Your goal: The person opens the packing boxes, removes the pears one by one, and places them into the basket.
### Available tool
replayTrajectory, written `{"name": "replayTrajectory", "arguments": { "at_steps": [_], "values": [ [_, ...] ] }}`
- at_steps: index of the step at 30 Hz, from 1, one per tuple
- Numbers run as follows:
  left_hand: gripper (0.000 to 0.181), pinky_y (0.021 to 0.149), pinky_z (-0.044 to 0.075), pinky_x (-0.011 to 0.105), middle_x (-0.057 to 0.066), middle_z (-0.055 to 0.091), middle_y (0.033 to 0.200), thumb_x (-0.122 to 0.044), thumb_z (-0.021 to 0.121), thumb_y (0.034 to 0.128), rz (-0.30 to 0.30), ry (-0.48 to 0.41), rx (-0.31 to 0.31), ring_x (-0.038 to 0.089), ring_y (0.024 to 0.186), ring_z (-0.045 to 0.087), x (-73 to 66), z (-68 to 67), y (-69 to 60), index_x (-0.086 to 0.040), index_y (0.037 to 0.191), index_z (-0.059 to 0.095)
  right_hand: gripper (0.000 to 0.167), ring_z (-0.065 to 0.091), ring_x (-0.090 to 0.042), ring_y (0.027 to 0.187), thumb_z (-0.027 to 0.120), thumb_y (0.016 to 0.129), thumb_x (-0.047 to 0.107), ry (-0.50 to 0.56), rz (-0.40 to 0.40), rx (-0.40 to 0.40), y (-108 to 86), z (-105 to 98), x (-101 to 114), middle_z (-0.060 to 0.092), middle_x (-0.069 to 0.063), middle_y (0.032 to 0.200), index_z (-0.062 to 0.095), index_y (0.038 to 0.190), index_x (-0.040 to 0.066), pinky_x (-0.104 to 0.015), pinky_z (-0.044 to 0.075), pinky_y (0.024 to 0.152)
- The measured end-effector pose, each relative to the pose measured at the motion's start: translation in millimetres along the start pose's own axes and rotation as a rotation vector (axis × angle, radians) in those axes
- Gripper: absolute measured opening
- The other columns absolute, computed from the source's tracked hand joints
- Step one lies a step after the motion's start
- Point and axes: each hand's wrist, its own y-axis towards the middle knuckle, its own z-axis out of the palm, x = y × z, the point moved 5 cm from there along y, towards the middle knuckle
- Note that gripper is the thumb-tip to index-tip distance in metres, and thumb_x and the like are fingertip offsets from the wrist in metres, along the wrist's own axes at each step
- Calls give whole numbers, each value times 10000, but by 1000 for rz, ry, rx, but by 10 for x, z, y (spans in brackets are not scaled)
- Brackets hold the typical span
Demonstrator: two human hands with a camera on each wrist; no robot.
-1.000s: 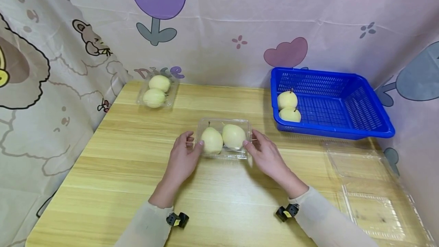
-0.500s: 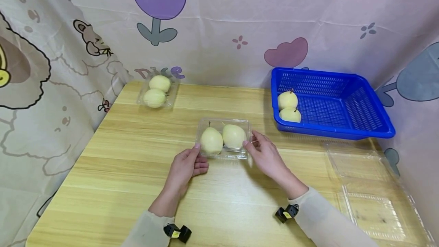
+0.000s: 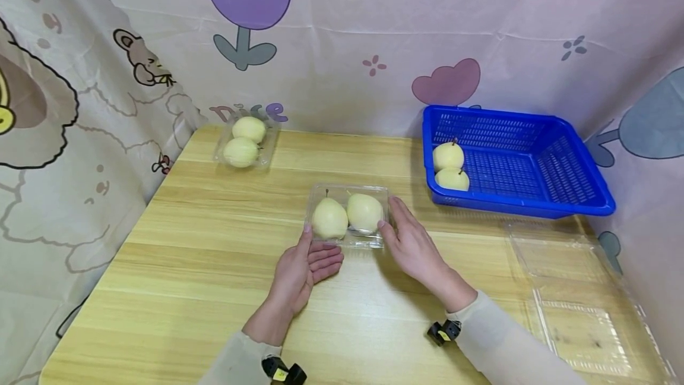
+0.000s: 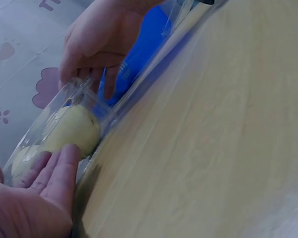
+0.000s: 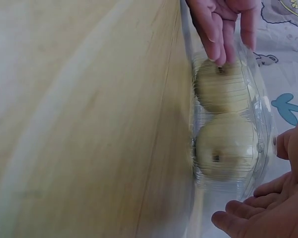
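Midway across the wooden table (image 3: 176, 266) sits the reference for all positions below: the front container (image 3: 360, 242), a clear plastic box holding two pears (image 3: 329, 218) side by side. Its lid appears to be down. Long axis: left to right, across the person's front. Both hands are close; neither is clearly nearer.

Left hand (image 3: 297, 272): at the near left corner of the front container, thumb at that corner, fingers extended and uncurled beside the near edge. Right hand (image 3: 415, 249): at the right end of the front container, fingers extended along the end wall, thumb at the near right corner. Neither hand grips; exact contact with the plastic cannot be told. The front container lies just beyond the left fingers and just left of the right fingers.

Surroundings, from the front container: right and beyond, the blue basket (image 3: 534, 202), with pears (image 3: 449, 156) at its left end; left and beyond, a second container (image 3: 267, 156), also loaded; right, clear packaging (image 3: 593, 366). By position, the blue basket most restricts travel rightward and away
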Motion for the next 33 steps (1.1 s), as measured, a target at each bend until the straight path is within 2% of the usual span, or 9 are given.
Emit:
{"name": "replayTrajectory", "arguments": {
  "at_steps": [6, 9, 15, 17, 20, 25, 33],
  "values": [
    [920, 953, 629, 366, 226, 747, 1175, -675, 420, 1061, 0, -73, 56, 260, 1060, 772, 57, 68, -5, 194, 1341, 530, 670, 284, -417, 1580, 490, 1119, 321, -8, 5, -2, -1, -9, 17, 286, -290, 1692, 288, 1628, -64, -560, 265, 1291],
    [867, 955, 629, 365, 206, 753, 1161, -647, 474, 1061, -7, -86, 67, 258, 1053, 774, 69, 100, -7, 175, 1327, 544, 669, 289, -414, 1577, 486, 1121, 327, -11, 7, 0, -6, -13, 22, 285, -287, 1694, 286, 1632, -55, -554, 269, 1291],
    [491, 968, 625, 363, 259, 715, 1246, -253, 538, 1091, -37, -69, 153, 250, 1079, 764, 101, 212, -4, 170, 1340, 541, 669, 301, -431, 1568, 486, 1121, 328, -17, 3, 2, -14, -13, 31, 284, -290, 1693, 283, 1634, -52, -571, 278, 1283],
    [431, 973, 622, 354, 261, 712, 1260, -142, 549, 1069, -48, -60, 184, 238, 1082, 763, 119, 257, 0, 182, 1353, 529, 671, 293, -426, 1573, 485, 1123, 332, -16, 5, 6, -17, -7, 36, 279, -285, 1696, 279, 1637, -48, -568, 272, 1285],
    [405, 971, 621, 339, 224, 738, 1219, -74, 571, 1052, -59, -40, 217, 208, 1050, 767, 153, 325, 16, 192, 1355, 527, 675, 285, -422, 1577, 488, 1123, 337, -15, 5, 11, -21, 1, 48, 275, -282, 1698, 276, 1639, -43, -566, 266, 1287],
    [354, 935, 634, 325, 155, 775, 1118, -65, 602, 1052, -72, -22, 222, 174, 969, 772, 217, 421, 53, 178, 1308, 579, 677, 289, -421, 1575, 492, 1123, 346, -16, 0, 5, -31, 14, 58, 280, -280, 1697, 279, 1640, -36, -566, 269, 1286],
    [325, 870, 649, 299, 186, 774, 1098, -104, 624, 1059, -74, 4, 181, 159, 905, 768, 275, 478, 102, 154, 1257, 629, 687, 291, -421, 1574, 504, 1120, 359, -15, 4, 3, -43, 33, 60, 281, -279, 1697, 282, 1639, -32, -561, 271, 1285]
  ]
}}
